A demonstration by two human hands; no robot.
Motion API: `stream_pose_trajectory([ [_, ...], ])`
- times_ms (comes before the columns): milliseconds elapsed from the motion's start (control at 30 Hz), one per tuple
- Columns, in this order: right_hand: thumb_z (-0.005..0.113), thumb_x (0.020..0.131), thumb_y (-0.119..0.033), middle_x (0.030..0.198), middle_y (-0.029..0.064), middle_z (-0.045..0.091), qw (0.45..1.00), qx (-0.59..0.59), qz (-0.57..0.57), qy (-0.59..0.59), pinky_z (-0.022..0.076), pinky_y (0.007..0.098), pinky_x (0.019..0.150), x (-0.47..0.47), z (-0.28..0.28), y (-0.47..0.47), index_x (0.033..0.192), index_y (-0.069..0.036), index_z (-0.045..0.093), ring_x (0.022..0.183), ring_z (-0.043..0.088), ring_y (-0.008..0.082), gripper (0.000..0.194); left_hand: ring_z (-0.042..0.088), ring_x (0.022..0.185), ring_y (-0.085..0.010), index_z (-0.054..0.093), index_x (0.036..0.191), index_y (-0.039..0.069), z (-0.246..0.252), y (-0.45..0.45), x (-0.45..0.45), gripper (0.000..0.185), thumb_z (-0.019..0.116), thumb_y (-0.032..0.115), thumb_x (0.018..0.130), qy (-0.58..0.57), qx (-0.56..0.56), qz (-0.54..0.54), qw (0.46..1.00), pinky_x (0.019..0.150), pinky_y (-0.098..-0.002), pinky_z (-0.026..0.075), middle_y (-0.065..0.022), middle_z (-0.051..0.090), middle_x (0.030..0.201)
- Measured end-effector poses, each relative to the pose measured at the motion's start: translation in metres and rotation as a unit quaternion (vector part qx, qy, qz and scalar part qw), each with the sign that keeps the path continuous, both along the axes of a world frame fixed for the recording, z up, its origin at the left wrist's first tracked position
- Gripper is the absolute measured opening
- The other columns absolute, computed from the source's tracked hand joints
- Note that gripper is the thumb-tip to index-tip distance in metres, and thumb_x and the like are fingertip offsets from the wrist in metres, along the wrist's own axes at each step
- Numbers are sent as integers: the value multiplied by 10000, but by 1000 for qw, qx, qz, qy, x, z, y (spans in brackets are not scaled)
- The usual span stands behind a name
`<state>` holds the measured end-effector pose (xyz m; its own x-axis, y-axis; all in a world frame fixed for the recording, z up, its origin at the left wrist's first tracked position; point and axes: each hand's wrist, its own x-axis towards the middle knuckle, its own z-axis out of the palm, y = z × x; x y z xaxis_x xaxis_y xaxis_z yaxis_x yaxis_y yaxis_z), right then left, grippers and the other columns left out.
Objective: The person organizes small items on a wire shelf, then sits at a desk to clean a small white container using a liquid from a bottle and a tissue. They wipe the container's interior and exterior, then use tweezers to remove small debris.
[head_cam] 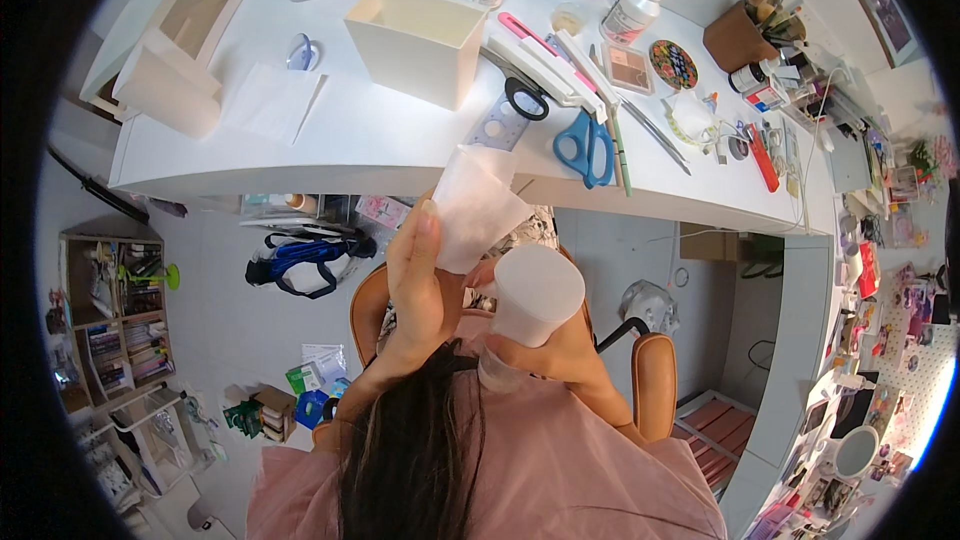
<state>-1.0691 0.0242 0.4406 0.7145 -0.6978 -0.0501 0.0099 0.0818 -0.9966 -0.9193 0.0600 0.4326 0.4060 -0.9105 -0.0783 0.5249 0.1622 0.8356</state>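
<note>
My left hand (420, 270) holds a thin white sheet (480, 210), perhaps a wipe or tissue, pinched under the thumb and raised before the desk's front edge. My right hand (551, 356) is wrapped around a smooth white cup-like container (538, 292), close to my chest and just right of the sheet. Its round white end faces up; whether that is a lid or a base I cannot tell. Some fingers are hidden behind the container. Beyond the sheet, on the desk, lie blue-handled scissors (585, 148), black-handled scissors (526, 99) and a patterned pale strip (499, 124).
The white desk (300, 146) bears an open cream box (420, 45), folded white sheets (274, 101), a pink-and-white hair straightener (547, 52), tweezers (656, 135), an eyeshadow palette (628, 69) and a brush holder (739, 37). An orange-brown chair armrest (654, 382) stands beside my right arm.
</note>
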Motion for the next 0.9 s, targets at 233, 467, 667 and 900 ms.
stream_pose_trajectory([
  [233,744,649,-68,1095,103,598,999,3,7,-33,449,310,883,-1,-2,0,1208,4,512,1006,573,199,610,546,1132,-217,396,1341,-25,-3,2,1,587,391,438,980,11,32,-11,999,948,-365,444,-150,535,1243],
  [467,728,628,-41,1121,90,589,998,43,1,-56,443,315,898,-1,1,-5,1185,-11,538,1034,558,192,589,566,1018,-184,461,1260,-65,4,-3,-5,517,403,382,1006,46,-11,17,999,865,-317,449,-127,581,1115],
  [667,713,635,-40,1120,81,584,998,-15,-4,-68,439,319,903,-1,-2,-9,1164,-16,544,1042,551,195,556,562,1045,-196,453,1268,-70,-1,-4,-3,504,395,360,1012,46,-28,6,999,915,-333,435,-137,575,1133],
  [900,705,645,-41,1065,77,595,998,60,-33,3,447,322,883,-7,0,2,1130,-17,538,1003,567,191,513,541,1122,-222,417,1305,-72,-1,-7,-5,537,400,372,1005,52,-25,18,998,974,-368,420,-159,548,1211],
])
